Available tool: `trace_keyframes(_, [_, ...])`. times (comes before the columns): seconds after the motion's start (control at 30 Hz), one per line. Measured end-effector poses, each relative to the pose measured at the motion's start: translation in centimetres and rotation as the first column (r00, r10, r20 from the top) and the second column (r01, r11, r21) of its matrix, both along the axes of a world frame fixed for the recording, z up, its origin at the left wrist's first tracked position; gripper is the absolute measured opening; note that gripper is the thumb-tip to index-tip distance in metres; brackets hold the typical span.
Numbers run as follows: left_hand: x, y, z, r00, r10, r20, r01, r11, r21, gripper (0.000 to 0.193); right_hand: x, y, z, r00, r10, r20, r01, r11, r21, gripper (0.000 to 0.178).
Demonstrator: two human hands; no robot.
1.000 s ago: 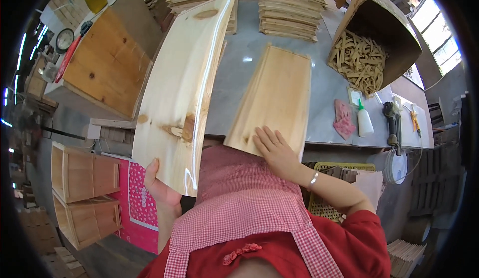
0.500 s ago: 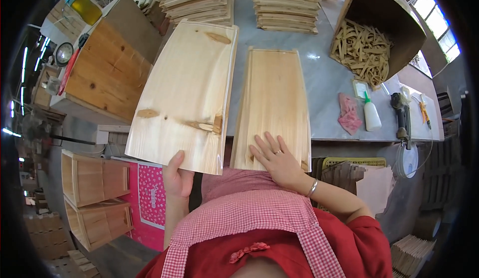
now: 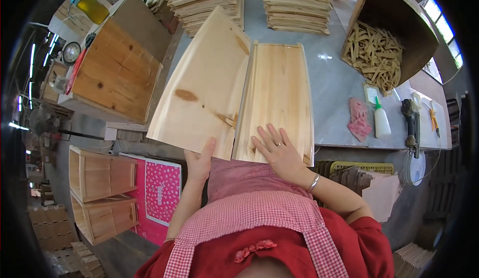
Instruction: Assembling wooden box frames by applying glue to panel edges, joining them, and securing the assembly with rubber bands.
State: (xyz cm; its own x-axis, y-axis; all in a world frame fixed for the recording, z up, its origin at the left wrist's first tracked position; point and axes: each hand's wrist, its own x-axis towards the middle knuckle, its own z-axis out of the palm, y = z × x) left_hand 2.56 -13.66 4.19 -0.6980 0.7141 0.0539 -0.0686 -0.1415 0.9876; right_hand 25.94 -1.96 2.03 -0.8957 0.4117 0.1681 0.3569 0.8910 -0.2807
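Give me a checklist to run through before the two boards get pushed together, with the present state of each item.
1. Left hand grips the near edge of the left board: ok.
2. Right hand lies flat, fingers spread, on the right board: ok.
3. Long edges of the boards meet along the middle: ok, they touch, though the left board sits tilted.
4. Right board flat on the grey table: ok; its near end overhangs the table edge.
5. Glue on the joint: cannot tell; the glue bottle stands apart, beside the pink rag.
6. Far ends free of the board stacks: cannot tell.
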Motion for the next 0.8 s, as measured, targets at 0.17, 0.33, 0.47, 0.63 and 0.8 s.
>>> trace_keyframes(0.17, [0.8, 0.1, -0.6, 0.969, -0.038, -0.242, -0.002, 0.986, -0.165, 0.031, -0.1, 0.4, 0.0, 0.999, 0.002, 0.042, -0.004, 0.999, 0.042, 0.065])
trace_keyframes(0.33, [2.0, 0.0, -0.6, 0.926, -0.111, -0.36, 0.02, 0.969, -0.247, 0.025, -0.1, 0.6, -0.3, 0.999, 0.002, 0.04, -0.004, 0.999, 0.043, 0.065])
trace_keyframes(0.47, [3.3, 0.4, -0.2, 0.883, -0.206, -0.421, 0.1, 0.96, -0.26, 0.017, -0.1, 0.5, -0.4, 0.999, 0.001, 0.043, -0.002, 0.999, 0.035, 0.065])
trace_keyframes(0.63, [4.0, 1.4, 0.5, 0.809, -0.222, -0.545, 0.079, 0.959, -0.273, 0.016, -0.1, 0.7, -0.5, 1.0, -0.009, 0.016, 0.01, 0.999, -0.031, 0.068])
trace_keyframes(0.8, [3.3, 0.8, -0.2, 0.826, -0.255, -0.503, 0.083, 0.937, -0.339, 0.017, -0.2, 0.6, -0.8, 0.999, -0.009, -0.039, 0.008, 0.999, -0.047, 0.065])
